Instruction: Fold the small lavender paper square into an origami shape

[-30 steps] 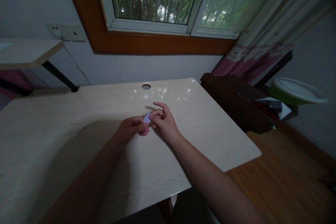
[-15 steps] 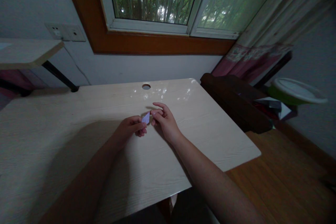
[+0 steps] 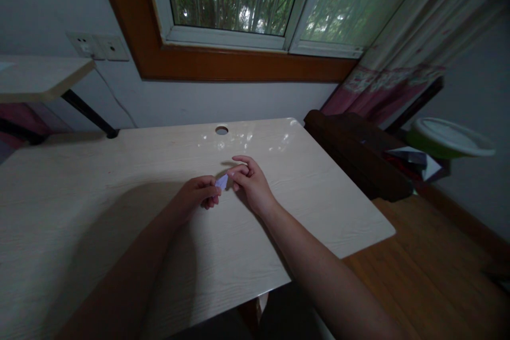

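Note:
A small piece of folded purple paper (image 3: 222, 182) is held just above the pale wooden table (image 3: 247, 244). My left hand (image 3: 202, 191) pinches its left side between thumb and fingers. At the upper right tip of the paper, my right hand (image 3: 249, 180) has its thumb and index finger pressed together on the point, with another finger stretched out beyond. The finger pads and part of the paper's lower edge are hidden.
A round cable hole (image 3: 221, 130) opens near the table's back edge. To the left stands a raised shelf (image 3: 48, 77) on black legs. Right of the table are a dark brown piece of furniture (image 3: 350, 149) and a green-and-white basin (image 3: 450, 138). A window is ahead.
The purple paper has turned slightly between my fingers, its tip now leaning more to the right. My left hand's lower fingers have drawn in a little; my right hand has barely moved.

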`<move>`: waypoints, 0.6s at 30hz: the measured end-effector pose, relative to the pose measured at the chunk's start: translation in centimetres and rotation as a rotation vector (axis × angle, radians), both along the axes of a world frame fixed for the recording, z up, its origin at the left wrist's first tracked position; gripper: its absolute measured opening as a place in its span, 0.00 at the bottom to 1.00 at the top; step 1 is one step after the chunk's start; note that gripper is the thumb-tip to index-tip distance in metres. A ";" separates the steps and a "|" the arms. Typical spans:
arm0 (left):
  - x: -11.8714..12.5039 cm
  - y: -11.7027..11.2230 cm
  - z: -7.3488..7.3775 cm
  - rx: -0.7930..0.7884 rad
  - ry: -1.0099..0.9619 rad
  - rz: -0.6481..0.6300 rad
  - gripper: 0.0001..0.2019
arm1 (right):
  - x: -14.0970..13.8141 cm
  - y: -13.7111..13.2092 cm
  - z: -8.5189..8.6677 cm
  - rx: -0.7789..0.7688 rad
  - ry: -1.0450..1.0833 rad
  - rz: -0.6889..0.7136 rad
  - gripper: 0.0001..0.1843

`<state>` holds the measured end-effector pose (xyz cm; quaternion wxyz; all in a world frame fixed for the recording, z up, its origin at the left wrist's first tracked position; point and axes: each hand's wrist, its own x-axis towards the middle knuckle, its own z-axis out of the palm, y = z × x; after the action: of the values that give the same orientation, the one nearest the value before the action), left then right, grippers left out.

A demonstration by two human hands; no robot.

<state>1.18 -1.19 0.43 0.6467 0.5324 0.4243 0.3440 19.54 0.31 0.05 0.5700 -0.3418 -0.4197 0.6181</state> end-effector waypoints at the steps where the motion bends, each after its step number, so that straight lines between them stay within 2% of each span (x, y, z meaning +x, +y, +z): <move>1: 0.0 0.0 0.1 -0.002 0.001 -0.002 0.10 | 0.0 0.0 -0.1 0.007 -0.005 -0.015 0.24; 7: 0.2 -0.1 0.2 -0.021 -0.016 0.006 0.10 | 0.0 0.2 -0.6 0.040 -0.034 -0.053 0.25; 12: -0.1 0.0 -0.1 -0.002 -0.040 0.027 0.10 | 0.0 0.1 -0.4 -0.006 -0.024 0.047 0.23; 18: -0.1 0.2 -0.2 -0.006 -0.033 0.002 0.10 | -0.1 0.0 -0.3 -0.033 -0.025 0.135 0.26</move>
<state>1.09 -1.00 0.19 0.6548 0.5242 0.4151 0.3524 19.40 0.29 -0.29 0.5162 -0.3300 -0.4384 0.6576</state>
